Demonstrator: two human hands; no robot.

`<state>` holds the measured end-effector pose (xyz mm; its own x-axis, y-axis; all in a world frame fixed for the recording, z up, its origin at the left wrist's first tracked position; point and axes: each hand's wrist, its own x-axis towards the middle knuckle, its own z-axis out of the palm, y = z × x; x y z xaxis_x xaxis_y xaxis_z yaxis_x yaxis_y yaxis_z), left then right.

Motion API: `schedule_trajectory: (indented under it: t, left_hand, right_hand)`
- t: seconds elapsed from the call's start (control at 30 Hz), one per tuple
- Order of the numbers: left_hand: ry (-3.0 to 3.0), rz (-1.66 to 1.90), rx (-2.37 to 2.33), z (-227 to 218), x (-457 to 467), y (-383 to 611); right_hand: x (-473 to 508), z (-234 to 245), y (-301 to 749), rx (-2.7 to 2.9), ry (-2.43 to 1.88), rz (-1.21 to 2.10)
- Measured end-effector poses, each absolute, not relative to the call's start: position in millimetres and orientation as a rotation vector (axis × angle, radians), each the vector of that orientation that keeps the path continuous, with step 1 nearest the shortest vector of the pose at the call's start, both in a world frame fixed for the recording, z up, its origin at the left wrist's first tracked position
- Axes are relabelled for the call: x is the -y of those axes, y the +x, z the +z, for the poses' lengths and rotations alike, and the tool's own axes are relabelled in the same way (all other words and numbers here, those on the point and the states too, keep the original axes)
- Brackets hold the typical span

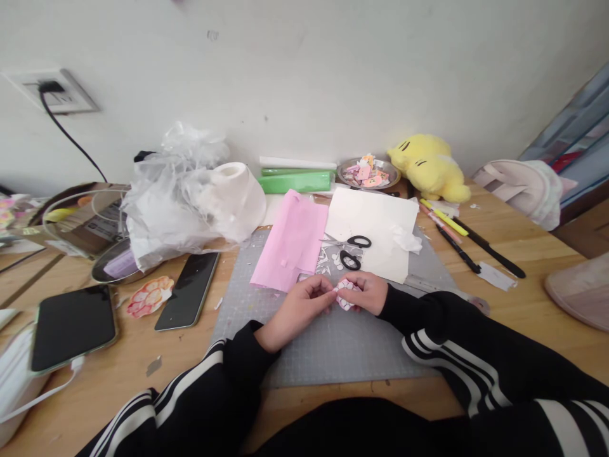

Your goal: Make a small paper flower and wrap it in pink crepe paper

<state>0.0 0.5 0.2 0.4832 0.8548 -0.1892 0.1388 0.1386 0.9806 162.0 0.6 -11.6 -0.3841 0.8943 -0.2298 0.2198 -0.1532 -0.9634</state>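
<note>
Between my two hands, over the grey cutting mat [314,355], is a small pink-and-white paper cutout [346,296] with dark outlines. My left hand [304,308] pinches its left edge with thumb and forefinger. Around its right side, the fingers of my right hand [368,293] are closed. Just beyond them lie scissors [351,260] with black handles, their blades pointing left. Scraps of outlined white paper [326,261] lie by the blades. A pink paper sheet [290,244] rests at the left, and white paper [371,216] at the right carries a crumpled piece.
Two phones [188,292] and a paper flower [150,296] lie left, before a plastic bag [166,197] and a tissue roll [238,197]. At the back stand a metal dish [368,172] of cutouts and a yellow plush toy [431,166]. Pens [457,247] lie right.
</note>
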Motion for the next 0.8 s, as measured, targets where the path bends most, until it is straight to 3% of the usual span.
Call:
schedule_trajectory:
  t: [0.8]
  left_hand:
    - [1.352, 0.665, -0.998, -1.3, -0.4, 0.2]
  right_hand:
    - [-1.1, -6.2, 158.3, 1.528, -1.349, 1.605]
